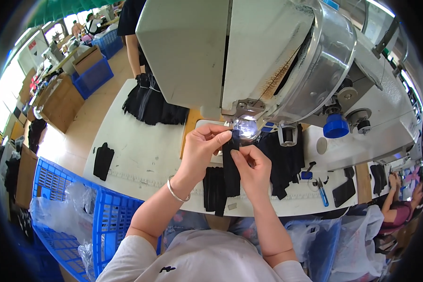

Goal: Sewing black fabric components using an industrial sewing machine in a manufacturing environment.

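- Black fabric strip [231,176] held by 2 hands, upright in view, in front of the sewing machine [183,51]; upper end at the lit needle area, contact with the needle can't be told.
- Left hand [203,143]: strip's upper end pinched between thumb and fingers.
- Right hand [253,169]: strip gripped at its right edge, thumb and fingers closed, just below the left hand.
- Blue basket [107,225], lattice walls, placed left of the person beside the counter [145,152]; clear plastic bags [73,209] contained in it, bag contents can't be told.
- White plastic bag [357,239] seen at lower right beside the counter; contents not readable.
- Background left: blue crate [95,80] with a cardboard box [86,60] seen at its top; a larger cardboard box [61,103] placed nearer, pale wrapped stuff in it.
- On the counter: black strips [214,190] laid just left of the held strip, dark fabric pile [280,162] to the right, tied black bundle [152,103] at far left, small black piece [103,161] set apart.
- Blue-handled snips [323,193] laid at right.
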Available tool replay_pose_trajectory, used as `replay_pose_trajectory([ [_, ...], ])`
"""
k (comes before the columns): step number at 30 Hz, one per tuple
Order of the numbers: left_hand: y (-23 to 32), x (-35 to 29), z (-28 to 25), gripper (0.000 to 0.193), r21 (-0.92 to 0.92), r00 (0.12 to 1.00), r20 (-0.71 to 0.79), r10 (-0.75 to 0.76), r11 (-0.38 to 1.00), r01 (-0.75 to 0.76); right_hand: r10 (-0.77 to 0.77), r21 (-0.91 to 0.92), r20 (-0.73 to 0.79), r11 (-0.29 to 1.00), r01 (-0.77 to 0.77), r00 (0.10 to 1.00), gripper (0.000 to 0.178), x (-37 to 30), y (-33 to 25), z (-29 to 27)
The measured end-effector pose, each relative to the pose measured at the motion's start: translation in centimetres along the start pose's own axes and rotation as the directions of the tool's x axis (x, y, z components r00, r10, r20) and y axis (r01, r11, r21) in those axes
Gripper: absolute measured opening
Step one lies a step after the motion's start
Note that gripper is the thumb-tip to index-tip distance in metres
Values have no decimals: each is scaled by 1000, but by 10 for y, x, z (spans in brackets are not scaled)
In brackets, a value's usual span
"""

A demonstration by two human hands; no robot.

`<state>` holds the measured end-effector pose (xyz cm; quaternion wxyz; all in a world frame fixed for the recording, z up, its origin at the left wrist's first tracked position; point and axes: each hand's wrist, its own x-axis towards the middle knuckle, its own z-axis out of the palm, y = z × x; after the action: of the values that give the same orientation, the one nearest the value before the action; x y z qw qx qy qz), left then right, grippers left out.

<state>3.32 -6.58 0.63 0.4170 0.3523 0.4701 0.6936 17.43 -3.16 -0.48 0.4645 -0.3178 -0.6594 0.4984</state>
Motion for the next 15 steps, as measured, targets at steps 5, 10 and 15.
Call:
replay_pose_trajectory([
  [5,1,8,7,15,-114,996,-76,-52,993,43,31,43,-30,999,-30,999,12,8,-4,6],
  [10,-1,12,11,23,-171,989,-113,-98,982,78,6,22,-77,1000,-4,997,13,10,-2,8],
  [15,0,11,13,21,-196,988,-126,-93,978,67,-12,-31,-97,999,9,995,13,10,-3,9],
])
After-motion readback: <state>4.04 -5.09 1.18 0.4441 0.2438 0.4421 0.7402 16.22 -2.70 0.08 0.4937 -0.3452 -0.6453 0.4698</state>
